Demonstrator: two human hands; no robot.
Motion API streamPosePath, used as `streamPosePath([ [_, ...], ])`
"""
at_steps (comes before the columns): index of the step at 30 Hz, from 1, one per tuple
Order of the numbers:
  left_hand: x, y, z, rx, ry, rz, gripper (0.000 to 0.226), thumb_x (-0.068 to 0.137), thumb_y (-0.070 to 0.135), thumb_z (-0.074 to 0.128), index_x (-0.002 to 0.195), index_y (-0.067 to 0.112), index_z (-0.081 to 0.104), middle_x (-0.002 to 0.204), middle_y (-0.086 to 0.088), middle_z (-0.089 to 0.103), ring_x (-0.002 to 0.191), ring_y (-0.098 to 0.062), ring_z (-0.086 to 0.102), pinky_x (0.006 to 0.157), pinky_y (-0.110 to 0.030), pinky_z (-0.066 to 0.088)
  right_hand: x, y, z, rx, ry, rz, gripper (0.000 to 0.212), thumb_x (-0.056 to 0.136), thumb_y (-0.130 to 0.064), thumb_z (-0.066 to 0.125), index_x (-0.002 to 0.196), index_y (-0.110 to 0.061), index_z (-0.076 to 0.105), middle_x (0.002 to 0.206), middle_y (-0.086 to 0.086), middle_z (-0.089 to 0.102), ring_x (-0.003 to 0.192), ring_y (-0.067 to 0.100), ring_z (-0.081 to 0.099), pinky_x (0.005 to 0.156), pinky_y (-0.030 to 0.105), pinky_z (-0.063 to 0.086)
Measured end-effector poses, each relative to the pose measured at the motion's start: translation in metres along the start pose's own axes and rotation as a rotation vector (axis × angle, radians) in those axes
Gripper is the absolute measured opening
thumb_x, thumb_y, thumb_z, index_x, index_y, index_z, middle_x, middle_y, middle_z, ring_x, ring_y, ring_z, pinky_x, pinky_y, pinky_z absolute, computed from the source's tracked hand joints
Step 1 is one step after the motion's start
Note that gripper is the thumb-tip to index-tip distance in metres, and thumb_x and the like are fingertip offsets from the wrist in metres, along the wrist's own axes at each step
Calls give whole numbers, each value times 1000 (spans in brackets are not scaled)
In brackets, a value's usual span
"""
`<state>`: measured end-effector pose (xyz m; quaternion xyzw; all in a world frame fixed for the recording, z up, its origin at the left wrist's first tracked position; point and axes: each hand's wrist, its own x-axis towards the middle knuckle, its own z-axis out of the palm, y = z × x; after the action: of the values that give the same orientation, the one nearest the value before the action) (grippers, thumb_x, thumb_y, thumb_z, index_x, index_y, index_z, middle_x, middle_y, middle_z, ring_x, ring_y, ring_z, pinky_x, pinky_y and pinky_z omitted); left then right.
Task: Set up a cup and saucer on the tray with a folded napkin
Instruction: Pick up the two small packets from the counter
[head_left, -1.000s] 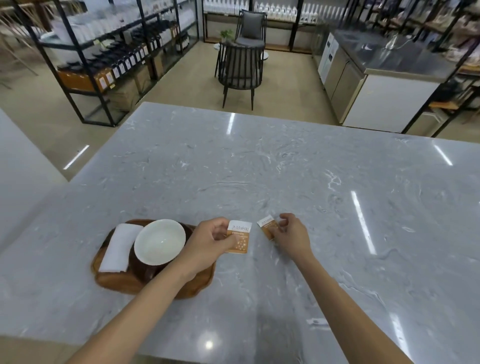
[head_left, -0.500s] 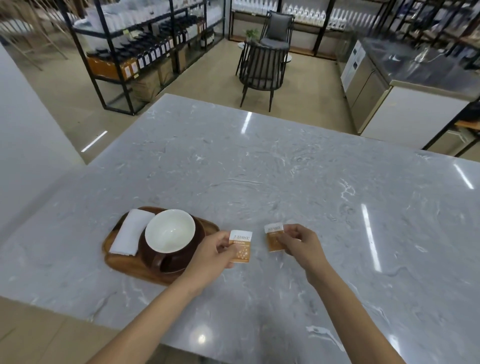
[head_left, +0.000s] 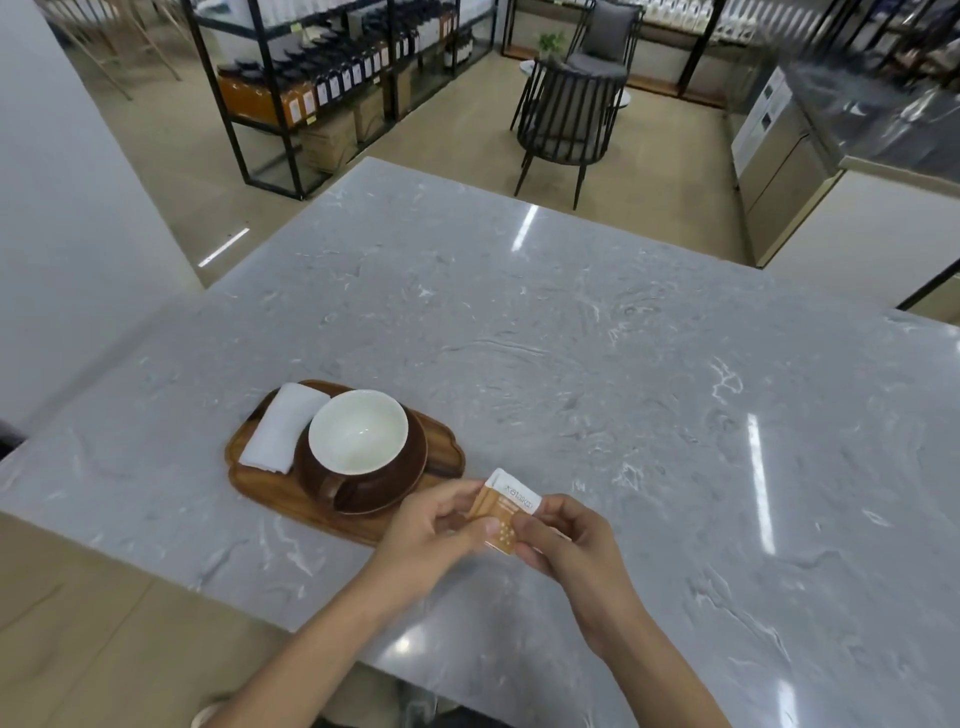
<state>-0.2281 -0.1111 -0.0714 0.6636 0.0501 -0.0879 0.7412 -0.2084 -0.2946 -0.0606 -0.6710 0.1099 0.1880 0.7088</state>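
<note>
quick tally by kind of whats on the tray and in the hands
wooden tray: 1
folded white napkin: 1
brown saucer: 1
cup, white inside: 1
orange and white packets held between both hands: at least 1, any second is hidden
total: 5 visible

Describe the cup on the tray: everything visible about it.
The cup is wide and bowl-shaped, glossy dark brown outside, white and empty inside, apparently glazed ceramic. It stands upright on a matching brown saucer, its handle turned toward the camera. The saucer sits on the wooden tray, with a folded white napkin lying just left of the cup. Neither hand touches it.
</note>
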Motion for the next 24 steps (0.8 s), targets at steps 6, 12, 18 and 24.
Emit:
streamPosePath([
  [6,-11,-17,-10,-64,90,-67,29,86,1,75,114,10,72,106,-8,80,101,-25,75,88,-31,58,0,8,4,12,-18,28,28,91,-23,75,119,-28,70,107,7,77,98,24,76,70,27,61],
  [12,-18,-31,-9,-104,239,-60,27,83,2,78,108,13,76,103,-5,80,97,-18,75,79,-23,59,12,8,5,-105,-101,-46,16,94,-19,72,100,-30,81,96,3,81,87,14,76,71,20,58],
  [18,-22,-55,-12,48,544,-57,22,82,17,82,99,28,75,97,10,78,92,-8,73,80,-24,60,39,17,21,-161,-83,-62,20,93,-15,72,94,-32,82,91,-1,82,83,8,76,68,16,55],
  [24,-27,-56,-25,570,607,96,19,87,28,75,105,35,78,94,24,76,85,1,70,73,-21,58,69,25,42,-212,-89,-40,14,89,-14,75,89,-25,84,86,-1,82,84,15,78,75,29,59],
])
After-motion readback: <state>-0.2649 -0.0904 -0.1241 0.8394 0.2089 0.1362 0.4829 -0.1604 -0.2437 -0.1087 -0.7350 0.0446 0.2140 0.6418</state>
